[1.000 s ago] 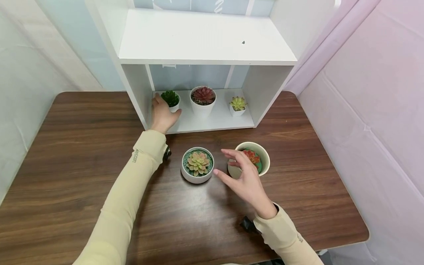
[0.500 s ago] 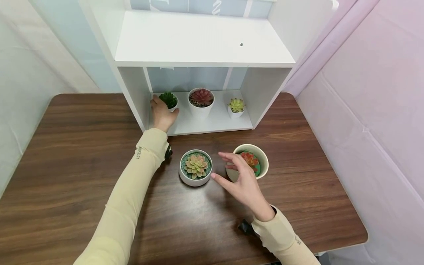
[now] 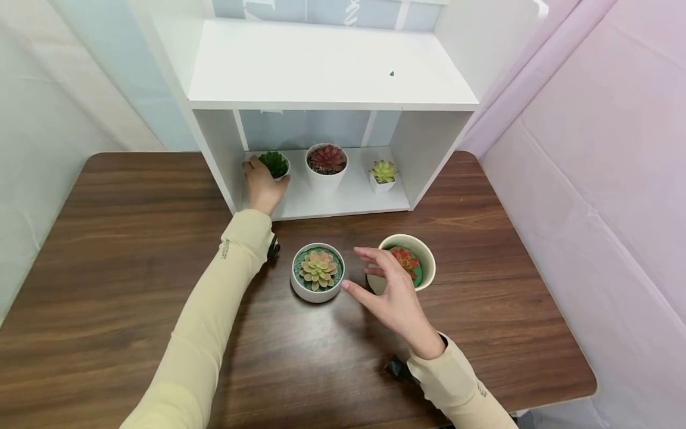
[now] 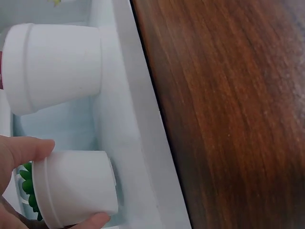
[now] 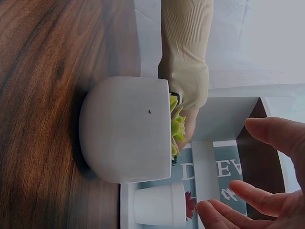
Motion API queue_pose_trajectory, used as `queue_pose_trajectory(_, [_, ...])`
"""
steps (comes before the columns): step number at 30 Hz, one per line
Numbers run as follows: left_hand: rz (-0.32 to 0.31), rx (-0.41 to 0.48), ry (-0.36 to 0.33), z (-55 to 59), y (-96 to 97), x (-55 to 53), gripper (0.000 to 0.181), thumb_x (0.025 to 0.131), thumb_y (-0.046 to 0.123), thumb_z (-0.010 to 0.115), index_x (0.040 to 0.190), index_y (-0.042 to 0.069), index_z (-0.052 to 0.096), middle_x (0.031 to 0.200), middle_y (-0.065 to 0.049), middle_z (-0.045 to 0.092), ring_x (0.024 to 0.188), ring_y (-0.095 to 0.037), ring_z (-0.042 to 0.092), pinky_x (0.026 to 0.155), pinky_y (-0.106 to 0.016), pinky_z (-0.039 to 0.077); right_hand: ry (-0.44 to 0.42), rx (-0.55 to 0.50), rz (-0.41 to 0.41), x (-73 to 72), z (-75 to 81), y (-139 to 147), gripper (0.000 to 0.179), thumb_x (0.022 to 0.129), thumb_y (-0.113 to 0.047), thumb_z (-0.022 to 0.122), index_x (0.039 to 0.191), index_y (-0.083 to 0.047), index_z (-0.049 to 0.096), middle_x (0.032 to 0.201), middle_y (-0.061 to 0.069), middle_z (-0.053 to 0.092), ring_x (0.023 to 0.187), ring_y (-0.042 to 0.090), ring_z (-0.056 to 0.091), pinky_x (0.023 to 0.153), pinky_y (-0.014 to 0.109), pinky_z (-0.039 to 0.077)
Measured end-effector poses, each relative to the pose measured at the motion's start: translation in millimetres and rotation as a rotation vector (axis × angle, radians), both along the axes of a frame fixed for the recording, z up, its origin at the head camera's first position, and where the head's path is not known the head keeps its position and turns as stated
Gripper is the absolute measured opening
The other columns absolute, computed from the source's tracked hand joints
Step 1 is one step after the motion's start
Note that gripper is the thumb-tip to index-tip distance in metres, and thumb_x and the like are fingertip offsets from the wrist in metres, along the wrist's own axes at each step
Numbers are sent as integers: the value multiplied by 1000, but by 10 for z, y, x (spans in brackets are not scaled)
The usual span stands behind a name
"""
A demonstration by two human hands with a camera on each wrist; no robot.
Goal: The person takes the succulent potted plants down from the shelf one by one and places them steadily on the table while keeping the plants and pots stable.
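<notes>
**One of five: a white pot (image 4: 78,186) is being gripped**

One left hand (image 3: 264,186) is gripping this small pot at the left end of the lower shelf (image 3: 343,205); its thumb and fingers are curving around the smooth, slightly tapering wall. Whether the base is resting fully on the board, I cannot tell. One green succulent (image 3: 274,164), with many pointed leaves packed closely, is filling the pot's mouth.

Two more plants are standing on the same shelf. In the middle, one dark red succulent (image 3: 328,157) is spreading over a bigger tapered pot (image 4: 57,67), also white; toward the right end, one yellow-green succulent (image 3: 383,171) is rising from a squarish pot (image 3: 383,186).

Two further plants are standing on the table (image 3: 134,286), in front of the shelf. One pinkish-green rosette (image 3: 318,270) is sitting in a low round bowl (image 5: 126,129), smooth and matte, with one tiny speck (image 5: 149,111) on the wall. One red succulent (image 3: 407,260) is sitting inside a cream pot (image 3: 429,269) having a wide round mouth.

One right hand (image 3: 399,298) is hanging open near these two, its fingers parted and only softly bent.

The table is showing brown, streaked wood grain and rounded corners. Above the lower shelf, one flat white upper board (image 3: 321,65) is bearing one small dark spot (image 3: 392,74).
</notes>
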State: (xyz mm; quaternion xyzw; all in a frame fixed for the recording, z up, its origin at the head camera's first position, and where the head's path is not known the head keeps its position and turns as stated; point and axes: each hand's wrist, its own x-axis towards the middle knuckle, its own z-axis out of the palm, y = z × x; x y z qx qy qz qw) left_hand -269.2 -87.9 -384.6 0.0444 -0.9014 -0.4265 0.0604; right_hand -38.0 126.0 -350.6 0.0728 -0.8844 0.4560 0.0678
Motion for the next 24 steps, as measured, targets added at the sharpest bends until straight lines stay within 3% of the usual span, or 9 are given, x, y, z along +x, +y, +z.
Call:
queue_pose_trajectory(5, [-40,11,46,55,-63,142,80,88,22,66,144,-12,20,139,-34,28,127,-45,38,109,-48,34,-20,6,-1,7,11,-16,53,79,-25,80,127,-18,58,128,-2,58,110,15,61,91,31,52])
queue_pose_trajectory(9, [-71,3,78,116,-130,328,79,85,23,69,142,-12,26,136,-33,32,124,-44,41,106,-48,36,-27,5,6,9,18,-24,54,79,-25,80,127,-19,58,128,0,58,114,16,58,92,33,51])
queue_pose_trajectory(17, [-160,-54,107,235,-301,826,76,83,25,71,137,-11,32,130,-31,40,117,-43,45,99,-55,40,-8,15,15,-10,25,-45,54,79,-25,80,127,-18,58,126,-2,59,115,18,58,92,34,51])
queue_pose_trajectory(24, [-167,-96,108,223,-489,1234,77,82,27,74,137,-8,34,125,-29,42,111,-45,49,92,-59,43,-4,13,6,-35,41,-57,54,79,-26,80,127,-17,58,124,-1,60,114,21,59,92,36,51])
